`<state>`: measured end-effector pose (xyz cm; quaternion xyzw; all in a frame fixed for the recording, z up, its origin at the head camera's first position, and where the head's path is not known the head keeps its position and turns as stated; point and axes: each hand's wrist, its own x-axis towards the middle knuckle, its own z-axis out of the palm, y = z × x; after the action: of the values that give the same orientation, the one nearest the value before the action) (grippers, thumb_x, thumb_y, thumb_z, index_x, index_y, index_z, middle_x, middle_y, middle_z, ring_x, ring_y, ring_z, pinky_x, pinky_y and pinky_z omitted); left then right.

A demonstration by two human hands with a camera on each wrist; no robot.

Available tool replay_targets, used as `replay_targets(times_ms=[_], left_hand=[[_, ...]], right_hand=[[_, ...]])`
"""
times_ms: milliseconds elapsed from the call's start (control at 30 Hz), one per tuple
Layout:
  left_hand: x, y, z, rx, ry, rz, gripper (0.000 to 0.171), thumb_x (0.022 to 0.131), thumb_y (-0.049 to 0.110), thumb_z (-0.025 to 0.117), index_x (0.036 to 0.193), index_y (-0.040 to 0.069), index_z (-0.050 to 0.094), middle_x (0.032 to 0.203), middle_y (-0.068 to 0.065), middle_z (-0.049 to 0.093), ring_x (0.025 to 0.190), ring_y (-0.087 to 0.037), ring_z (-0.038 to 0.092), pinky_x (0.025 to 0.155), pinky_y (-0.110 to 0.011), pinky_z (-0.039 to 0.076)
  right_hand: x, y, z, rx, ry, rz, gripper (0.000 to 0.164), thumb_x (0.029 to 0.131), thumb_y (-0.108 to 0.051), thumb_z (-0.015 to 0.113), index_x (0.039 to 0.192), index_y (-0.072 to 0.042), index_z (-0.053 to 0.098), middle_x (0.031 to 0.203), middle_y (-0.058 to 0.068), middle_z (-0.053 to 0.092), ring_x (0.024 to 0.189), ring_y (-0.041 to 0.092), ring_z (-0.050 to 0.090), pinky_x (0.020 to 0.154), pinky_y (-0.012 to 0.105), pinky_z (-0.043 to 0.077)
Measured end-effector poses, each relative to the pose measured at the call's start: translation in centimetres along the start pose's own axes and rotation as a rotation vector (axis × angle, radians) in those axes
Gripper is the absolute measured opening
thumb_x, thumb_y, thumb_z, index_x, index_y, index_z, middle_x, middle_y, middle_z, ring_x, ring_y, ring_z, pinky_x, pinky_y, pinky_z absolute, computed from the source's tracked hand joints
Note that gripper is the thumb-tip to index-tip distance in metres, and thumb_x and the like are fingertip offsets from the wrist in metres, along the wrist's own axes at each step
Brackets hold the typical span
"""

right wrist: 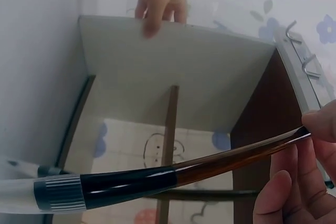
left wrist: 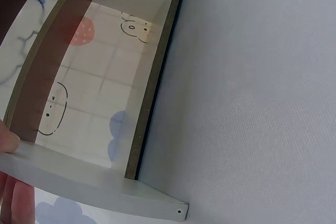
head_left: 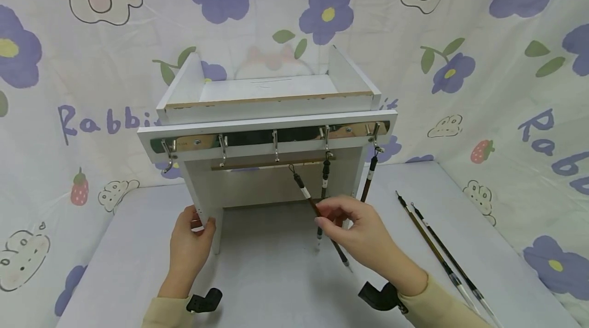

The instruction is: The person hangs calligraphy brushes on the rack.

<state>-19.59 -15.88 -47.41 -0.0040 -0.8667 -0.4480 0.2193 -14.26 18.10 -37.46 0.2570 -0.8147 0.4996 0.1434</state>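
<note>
My right hand (head_left: 361,228) pinches the dark brown shaft of a calligraphy brush (head_left: 301,184) between thumb and fingers. The brush slants, its hanging loop up and left, its pale tip down and right. The loop is below the hook rail, apart from the hooks (head_left: 276,145). Two more brushes hang from the rail: one brush (head_left: 325,174) on the fourth hook from the left, another brush (head_left: 369,179) on the rightmost. My left hand (head_left: 190,246) grips the front edge of the white shelf's left side panel (left wrist: 100,182), thumb on one face, fingers on the other.
Two brushes, one brown (head_left: 430,243) and one dark (head_left: 453,256), lie side by side on the white table (head_left: 133,256) at right. The shelf has an open tray top (head_left: 271,87). A patterned curtain (head_left: 276,16) stands behind.
</note>
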Motion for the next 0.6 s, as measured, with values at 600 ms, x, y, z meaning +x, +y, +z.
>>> replay_targets(times_ms=[600], left_hand=[[0.0, 0.1, 0.0, -0.006, -0.001, -0.012, 0.031, 0.092, 0.013, 0.063, 0.121, 0.006, 0.055, 0.107, -0.014, 0.058, 0.095, -0.027, 0.06, 0.079, -0.044, 0.055]], right_hand=[[1.7, -1.1, 1.2, 0.004, -0.033, 0.089, 0.016, 0.089, -0.022, 0.071, 0.105, -0.022, 0.068, 0.09, -0.01, 0.065, 0.079, 0.013, 0.059, 0.067, 0.033, 0.052]])
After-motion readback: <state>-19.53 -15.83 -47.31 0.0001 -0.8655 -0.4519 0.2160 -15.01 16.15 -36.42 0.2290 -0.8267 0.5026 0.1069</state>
